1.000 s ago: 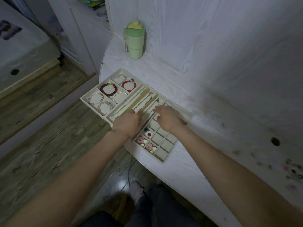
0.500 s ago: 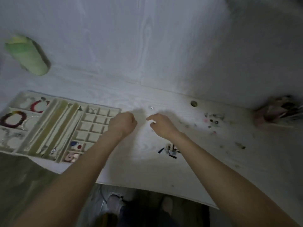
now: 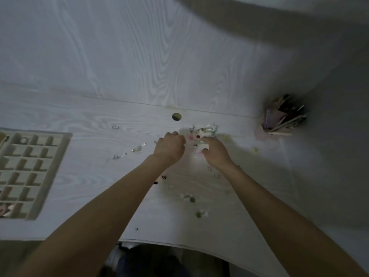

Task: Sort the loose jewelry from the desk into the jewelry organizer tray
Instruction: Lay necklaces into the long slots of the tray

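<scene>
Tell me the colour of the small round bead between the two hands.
Red bead, seen in the head view.

No text, label, brand or number could be read anywhere. The small dark piece (image 3: 164, 177) on the desk (image 3: 83, 124), just left of the right forearm, was too blurred to tell as a letter.
</scene>
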A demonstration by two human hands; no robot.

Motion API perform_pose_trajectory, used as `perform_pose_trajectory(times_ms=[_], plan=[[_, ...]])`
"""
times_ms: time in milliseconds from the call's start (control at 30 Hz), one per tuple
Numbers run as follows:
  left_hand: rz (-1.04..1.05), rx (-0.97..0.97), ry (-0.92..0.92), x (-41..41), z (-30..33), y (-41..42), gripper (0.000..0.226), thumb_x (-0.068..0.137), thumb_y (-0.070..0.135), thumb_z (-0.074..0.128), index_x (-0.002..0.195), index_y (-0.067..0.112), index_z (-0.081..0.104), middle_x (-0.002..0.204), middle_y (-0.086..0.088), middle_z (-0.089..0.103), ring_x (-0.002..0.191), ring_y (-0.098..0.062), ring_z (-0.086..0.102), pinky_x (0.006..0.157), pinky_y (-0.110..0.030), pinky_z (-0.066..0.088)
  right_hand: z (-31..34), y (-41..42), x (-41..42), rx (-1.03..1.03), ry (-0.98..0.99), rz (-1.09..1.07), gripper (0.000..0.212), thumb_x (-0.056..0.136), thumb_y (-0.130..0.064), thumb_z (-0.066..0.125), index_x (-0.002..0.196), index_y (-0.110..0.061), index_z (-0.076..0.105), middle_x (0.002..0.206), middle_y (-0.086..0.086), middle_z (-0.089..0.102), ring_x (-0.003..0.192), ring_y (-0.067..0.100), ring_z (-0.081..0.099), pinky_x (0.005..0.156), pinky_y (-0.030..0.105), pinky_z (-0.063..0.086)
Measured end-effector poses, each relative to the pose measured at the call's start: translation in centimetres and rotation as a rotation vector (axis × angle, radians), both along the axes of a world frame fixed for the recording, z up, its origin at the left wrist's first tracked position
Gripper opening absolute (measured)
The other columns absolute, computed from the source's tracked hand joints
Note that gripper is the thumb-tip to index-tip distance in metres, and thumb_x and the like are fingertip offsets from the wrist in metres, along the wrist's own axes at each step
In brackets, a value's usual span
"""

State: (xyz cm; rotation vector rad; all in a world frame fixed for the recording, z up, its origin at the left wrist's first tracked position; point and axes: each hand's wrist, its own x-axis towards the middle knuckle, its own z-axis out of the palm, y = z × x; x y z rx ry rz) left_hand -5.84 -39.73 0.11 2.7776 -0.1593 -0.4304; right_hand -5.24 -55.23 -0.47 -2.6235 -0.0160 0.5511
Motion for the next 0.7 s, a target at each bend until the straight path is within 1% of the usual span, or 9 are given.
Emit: perform_pose_trajectory(times_ms=[100, 167, 267, 333, 367, 433, 500, 600, 700], plan=[[-0.121, 0.000, -0.017, 1.2, -1.2, -3.4, 0.040, 0.096, 0.016, 0.041, 0.134, 0.021, 0.050, 0.137, -0.008, 0.043, 0.124, -0.027, 0.038, 0.098, -0.039, 0.033, -1.0, -3.1, 1.6, -0.079, 0.008, 0.043, 0.054, 0.096, -0.005, 0.040, 0.148, -0.007, 0.026, 0.157, 0.009, 0.019, 0.144, 0.023, 0.017, 0.115, 0.030, 0.017], [-0.186, 0.075, -0.054, 1.7, -2.1, -5.2, 0.041, 0.096, 0.020, 0.044, 0.136, 0.023, 0.049, 0.139, -0.008, 0.039, 0.127, -0.027, 0.034, 0.099, -0.039, 0.032, -1.5, -4.6, 2.8, -0.114, -0.002, 0.097, 0.057, 0.096, -0.005, 0.038, 0.150, -0.010, 0.022, 0.158, 0.006, 0.014, 0.145, 0.021, 0.013, 0.117, 0.030, 0.014], [-0.158, 0.163, -0.080, 2.3, -3.3, -6.8, 0.040, 0.095, 0.019, 0.045, 0.134, 0.023, 0.050, 0.137, -0.011, 0.035, 0.127, -0.029, 0.030, 0.099, -0.039, 0.031, -2.0, -6.0, 4.5, -0.144, 0.004, 0.211, 0.056, 0.096, -0.004, 0.037, 0.149, -0.010, 0.021, 0.159, 0.006, 0.012, 0.146, 0.020, 0.010, 0.117, 0.029, 0.010], [-0.111, 0.179, -0.082, 2.7, -3.8, -7.5, 0.039, 0.095, 0.017, 0.045, 0.133, 0.021, 0.050, 0.135, -0.012, 0.036, 0.125, -0.030, 0.031, 0.099, -0.040, 0.031, -2.7, -6.4, 5.6, -0.157, -0.006, 0.256, 0.054, 0.095, -0.004, 0.039, 0.148, -0.009, 0.026, 0.158, 0.007, 0.017, 0.145, 0.021, 0.015, 0.117, 0.031, 0.014], [-0.090, 0.178, -0.088, 2.8, -3.9, -7.6, 0.038, 0.094, 0.017, 0.047, 0.132, 0.019, 0.051, 0.134, -0.012, 0.038, 0.125, -0.030, 0.032, 0.098, -0.039, 0.031, -2.9, -6.3, 5.7, -0.158, -0.032, 0.251, 0.053, 0.094, -0.005, 0.041, 0.146, -0.007, 0.031, 0.156, 0.008, 0.023, 0.143, 0.023, 0.020, 0.116, 0.032, 0.019], [-0.064, 0.185, -0.097, 3.2, -4.3, -7.6, 0.036, 0.093, 0.016, 0.050, 0.128, 0.018, 0.055, 0.132, -0.011, 0.039, 0.124, -0.030, 0.033, 0.097, -0.039, 0.032, -3.5, -6.1, 5.9, -0.148, -0.109, 0.221, 0.045, 0.092, -0.004, 0.043, 0.137, -0.003, 0.043, 0.145, 0.012, 0.038, 0.133, 0.027, 0.034, 0.108, 0.034, 0.029], [-0.047, 0.189, -0.114, 3.7, -4.7, -7.5, 0.035, 0.093, 0.014, 0.048, 0.128, 0.018, 0.056, 0.131, -0.010, 0.041, 0.123, -0.029, 0.035, 0.096, -0.038, 0.032, -4.0, -6.0, 6.0, -0.165, -0.196, 0.203, 0.036, 0.091, -0.005, 0.047, 0.127, -0.004, 0.051, 0.131, 0.013, 0.047, 0.120, 0.028, 0.043, 0.097, 0.036, 0.038], [-0.028, 0.150, -0.130, 4.3, -4.9, -7.6, 0.031, 0.095, 0.013, 0.045, 0.125, 0.015, 0.055, 0.126, -0.010, 0.046, 0.120, -0.028, 0.039, 0.095, -0.037, 0.032, -4.5, -6.2, 6.5, -0.207, -0.245, 0.191, 0.027, 0.088, -0.012, 0.058, 0.115, -0.008, 0.055, 0.119, 0.012, 0.052, 0.110, 0.028, 0.048, 0.089, 0.036, 0.042], [-0.002, 0.112, -0.131, 4.9, -5.0, -7.8, 0.026, 0.096, 0.012, 0.044, 0.119, 0.011, 0.057, 0.122, -0.011, 0.048, 0.117, -0.028, 0.040, 0.094, -0.037, 0.032, -4.5, -6.3, 7.5, -0.223, -0.220, 0.203, 0.024, 0.086, -0.018, 0.064, 0.106, -0.009, 0.056, 0.111, 0.012, 0.056, 0.104, 0.028, 0.051, 0.084, 0.035, 0.042]])
